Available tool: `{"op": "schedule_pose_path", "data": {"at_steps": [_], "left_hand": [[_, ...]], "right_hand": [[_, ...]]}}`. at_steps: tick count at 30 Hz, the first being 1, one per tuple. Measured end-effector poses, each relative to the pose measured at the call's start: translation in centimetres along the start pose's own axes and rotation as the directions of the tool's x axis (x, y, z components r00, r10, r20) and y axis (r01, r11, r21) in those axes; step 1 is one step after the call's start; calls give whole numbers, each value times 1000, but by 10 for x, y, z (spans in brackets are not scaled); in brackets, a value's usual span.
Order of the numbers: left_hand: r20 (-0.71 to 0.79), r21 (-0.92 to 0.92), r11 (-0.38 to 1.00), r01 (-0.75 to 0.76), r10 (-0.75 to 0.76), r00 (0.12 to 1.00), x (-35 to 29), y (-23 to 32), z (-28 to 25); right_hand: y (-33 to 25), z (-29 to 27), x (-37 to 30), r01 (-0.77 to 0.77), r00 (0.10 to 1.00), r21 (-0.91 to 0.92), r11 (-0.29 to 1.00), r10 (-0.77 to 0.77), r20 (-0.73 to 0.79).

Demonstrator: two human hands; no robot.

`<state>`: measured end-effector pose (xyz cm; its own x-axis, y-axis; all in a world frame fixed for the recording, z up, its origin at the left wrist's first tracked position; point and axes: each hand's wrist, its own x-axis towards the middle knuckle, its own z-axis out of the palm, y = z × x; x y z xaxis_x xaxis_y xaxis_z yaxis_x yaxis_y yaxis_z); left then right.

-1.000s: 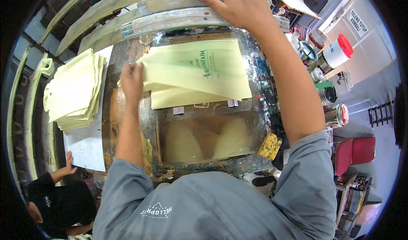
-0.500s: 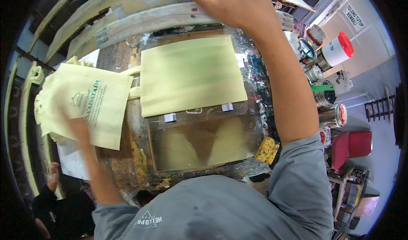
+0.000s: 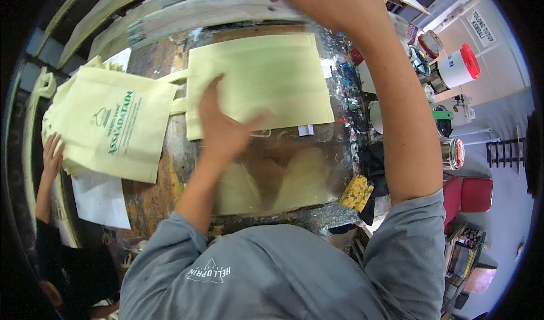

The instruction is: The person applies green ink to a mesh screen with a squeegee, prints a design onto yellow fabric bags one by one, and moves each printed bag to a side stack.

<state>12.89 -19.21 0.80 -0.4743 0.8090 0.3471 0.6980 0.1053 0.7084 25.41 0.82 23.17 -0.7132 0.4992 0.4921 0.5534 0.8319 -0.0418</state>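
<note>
A plain pale-yellow cloth bag [image 3: 283, 76] lies flat on the paint-stained worktable [image 3: 170, 150], its handles pointing left. My left hand [image 3: 224, 130], blurred by motion, is over the bag's lower left part with fingers and thumb apart, holding nothing; whether it touches the cloth I cannot tell. At the top edge my right hand [image 3: 334, 5] reaches over a long pale frame bar [image 3: 226, 14], its fingers cut off by the picture's edge. Left of the plain bag is a pile of like bags [image 3: 141, 127], the top one printed in green.
A co-worker's hand [image 3: 52, 155] rests on the pile's left edge. White paper [image 3: 102, 201] lies below the pile. A yellow sponge [image 3: 357, 192] sits at the table's near right corner. Tins and a red-lidded tub [image 3: 456, 68] line the right side, near a red chair [image 3: 476, 194].
My left hand has moved right, from the printed bags to the plain bag. My right arm has shifted slightly right and up. The co-worker's hand has come up onto the pile.
</note>
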Motion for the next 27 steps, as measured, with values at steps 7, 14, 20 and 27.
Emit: {"op": "schedule_pose_path", "data": {"at_steps": [7,14,20,27], "left_hand": [[33,-458,825,332,-357,933,-20,15,-82],[-101,43,981,189,-184,978,-110,-82,-22],[-107,109,984,139,-127,986,-113,-88,-18],[-88,143,986,87,-75,993,-110,-87,-23]], "right_hand": [[21,65,-81,159,971,16,987,-160,179],[-3,90,-146,65,886,112,992,-109,451],[-27,128,-186,131,965,-65,989,-112,236],[36,222,-67,118,985,-103,988,-103,139]]}}
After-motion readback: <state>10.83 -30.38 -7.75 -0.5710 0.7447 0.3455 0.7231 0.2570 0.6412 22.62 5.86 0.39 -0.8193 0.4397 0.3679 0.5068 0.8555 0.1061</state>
